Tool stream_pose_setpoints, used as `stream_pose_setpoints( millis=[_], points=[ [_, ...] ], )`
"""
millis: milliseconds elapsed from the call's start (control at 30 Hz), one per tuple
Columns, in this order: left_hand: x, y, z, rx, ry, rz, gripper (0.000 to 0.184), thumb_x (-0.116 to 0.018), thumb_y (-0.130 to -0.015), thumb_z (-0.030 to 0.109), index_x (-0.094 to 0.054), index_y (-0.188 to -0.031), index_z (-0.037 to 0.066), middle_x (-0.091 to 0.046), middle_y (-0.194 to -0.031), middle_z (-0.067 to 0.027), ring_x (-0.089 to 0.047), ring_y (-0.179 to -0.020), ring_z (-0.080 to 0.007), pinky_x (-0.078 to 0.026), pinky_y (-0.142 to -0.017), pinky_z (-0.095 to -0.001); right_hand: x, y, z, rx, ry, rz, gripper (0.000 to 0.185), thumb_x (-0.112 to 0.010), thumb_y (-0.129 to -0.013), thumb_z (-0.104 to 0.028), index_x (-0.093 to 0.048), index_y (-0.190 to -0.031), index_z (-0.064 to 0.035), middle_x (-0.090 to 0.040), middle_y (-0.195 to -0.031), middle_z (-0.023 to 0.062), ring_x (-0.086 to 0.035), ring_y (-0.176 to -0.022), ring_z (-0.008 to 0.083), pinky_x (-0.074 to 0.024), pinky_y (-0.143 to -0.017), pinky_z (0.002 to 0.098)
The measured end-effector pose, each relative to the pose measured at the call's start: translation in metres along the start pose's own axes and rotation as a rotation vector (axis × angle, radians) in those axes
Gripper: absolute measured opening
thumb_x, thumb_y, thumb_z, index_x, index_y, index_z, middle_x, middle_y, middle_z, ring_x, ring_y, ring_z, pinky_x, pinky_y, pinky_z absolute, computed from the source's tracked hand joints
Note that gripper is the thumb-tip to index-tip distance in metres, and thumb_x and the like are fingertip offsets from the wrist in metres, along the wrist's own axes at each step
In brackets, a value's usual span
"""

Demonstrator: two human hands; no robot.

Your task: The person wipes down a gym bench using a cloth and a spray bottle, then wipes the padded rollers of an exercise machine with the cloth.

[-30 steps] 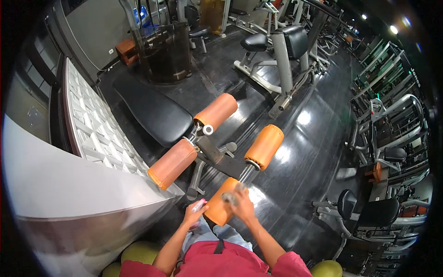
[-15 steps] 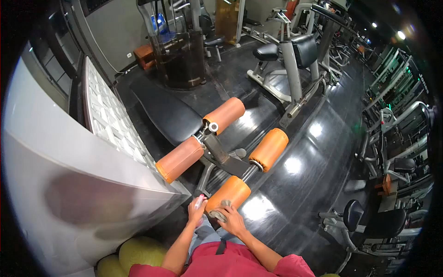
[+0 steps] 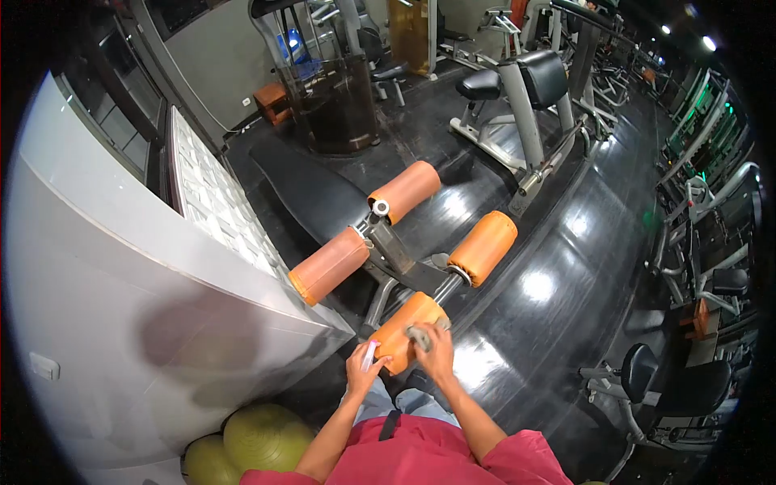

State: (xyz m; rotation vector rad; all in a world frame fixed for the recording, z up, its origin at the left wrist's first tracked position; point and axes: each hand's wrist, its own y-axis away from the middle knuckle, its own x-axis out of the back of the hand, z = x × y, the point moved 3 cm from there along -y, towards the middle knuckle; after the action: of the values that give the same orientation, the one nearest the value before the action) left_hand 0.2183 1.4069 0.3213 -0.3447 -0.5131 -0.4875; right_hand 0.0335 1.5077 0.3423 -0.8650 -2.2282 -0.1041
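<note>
The near orange padded roller [image 3: 398,330] of a weight bench is right in front of me. My right hand [image 3: 437,356] is closed on a greyish cloth [image 3: 419,337] and presses it against the roller's right side. At the roller's left end, my left hand [image 3: 361,375] grips a small whitish bottle [image 3: 369,356] with a pink top; its fingers reach to the padding. A second orange roller [image 3: 483,249] sits farther along the same metal bar. Two browner rollers, one at left [image 3: 330,265] and one at right [image 3: 405,191], are beside the black bench pad [image 3: 311,194].
A white curved wall [image 3: 97,323] runs close on my left, with green exercise balls [image 3: 267,440] at its foot. Other machines stand around, including a black-padded one [image 3: 543,79] ahead and a black seat [image 3: 687,388] at right. The dark floor [image 3: 517,323] is shiny.
My right hand has moved the cloth up and right across the near roller. The left hand, still holding the bottle, now reaches its fingers to the roller's end. The view has shifted slightly.
</note>
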Motion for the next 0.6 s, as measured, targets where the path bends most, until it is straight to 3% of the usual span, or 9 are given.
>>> stream_pose_setpoints(
  millis=[67, 167, 267, 400, 467, 500, 600],
  points=[
    [0.001, -0.003, -0.006, 0.144, 0.046, -0.065, 0.042, -0.090, -0.072, 0.020, -0.071, -0.105, 0.002, -0.072, -0.100, -0.0119, -0.069, -0.092, -0.0229, -0.053, -0.084, -0.0339, -0.016, 0.027, -0.012, 0.026, -0.082, -0.111, 0.051, -0.075, -0.073, -0.010, -0.066, -0.122, -0.0170, -0.063, -0.119, 0.0073, -0.057, -0.108, 0.0349, -0.0499, -0.094, 0.0424],
    [0.000, -0.008, -0.020, 0.123, 0.078, -0.078, 0.040, -0.089, -0.074, 0.020, -0.071, -0.105, 0.003, -0.072, -0.101, -0.0101, -0.068, -0.091, -0.0200, -0.052, -0.083, -0.0329, -0.024, 0.054, -0.018, 0.097, -0.063, -0.309, 0.059, -0.079, -0.072, -0.013, -0.063, -0.127, -0.0272, -0.061, -0.122, 0.0036, -0.057, -0.106, 0.0346, -0.0528, -0.091, 0.0435],
    [-0.001, -0.011, -0.031, 0.213, 0.163, -0.097, 0.040, -0.088, -0.075, 0.025, -0.072, -0.105, 0.005, -0.073, -0.098, -0.0102, -0.069, -0.090, -0.0226, -0.053, -0.081, -0.0341, -0.009, 0.040, -0.013, 0.122, 0.069, -0.371, 0.059, -0.080, -0.071, -0.015, -0.065, -0.126, -0.0282, -0.062, -0.120, 0.0043, -0.057, -0.107, 0.0347, -0.0533, -0.091, 0.0434],
    [-0.004, -0.018, -0.056, 0.314, 0.248, -0.122, 0.041, -0.088, -0.076, 0.028, -0.073, -0.108, 0.007, -0.073, -0.092, -0.0048, -0.066, -0.079, -0.0144, -0.053, -0.072, -0.0307, 0.015, -0.003, 0.016, -0.063, 0.074, 0.001, 0.048, -0.075, -0.074, -0.007, -0.068, -0.120, -0.0199, -0.064, -0.119, 0.0072, -0.058, -0.107, 0.0346, -0.0499, -0.095, 0.0426],
    [-0.007, -0.021, -0.066, 0.552, 0.319, -0.254, 0.043, -0.088, -0.077, 0.032, -0.073, -0.109, 0.008, -0.070, -0.081, -0.0011, -0.061, -0.065, -0.0085, -0.050, -0.061, -0.0276, 0.024, -0.017, 0.033, -0.140, 0.042, 0.118, 0.045, -0.074, -0.077, -0.007, -0.067, -0.119, -0.0169, -0.065, -0.116, 0.0102, -0.059, -0.106, 0.0359, -0.0486, -0.094, 0.0442],
    [-0.009, -0.024, -0.067, 0.495, 0.351, -0.254, 0.046, -0.087, -0.077, 0.037, -0.073, -0.110, 0.008, -0.068, -0.074, -0.0007, -0.057, -0.057, -0.0069, -0.047, -0.054, -0.0268, 0.024, -0.015, 0.032, -0.144, 0.055, 0.118, 0.045, -0.074, -0.077, -0.007, -0.067, -0.119, -0.0169, -0.065, -0.116, 0.0102, -0.059, -0.106, 0.0359, -0.0486, -0.094, 0.0442],
    [-0.008, -0.025, -0.073, 0.496, 0.319, -0.275, 0.047, -0.085, -0.078, 0.040, -0.073, -0.111, 0.008, -0.068, -0.074, -0.0010, -0.058, -0.057, -0.0079, -0.047, -0.053, -0.0273, 0.009, -0.002, 0.022, -0.237, 0.045, 0.165, 0.040, -0.073, -0.081, -0.009, -0.064, -0.120, -0.0125, -0.063, -0.115, 0.0150, -0.058, -0.107, 0.0378, -0.0475, -0.094, 0.0446]
  ],
)
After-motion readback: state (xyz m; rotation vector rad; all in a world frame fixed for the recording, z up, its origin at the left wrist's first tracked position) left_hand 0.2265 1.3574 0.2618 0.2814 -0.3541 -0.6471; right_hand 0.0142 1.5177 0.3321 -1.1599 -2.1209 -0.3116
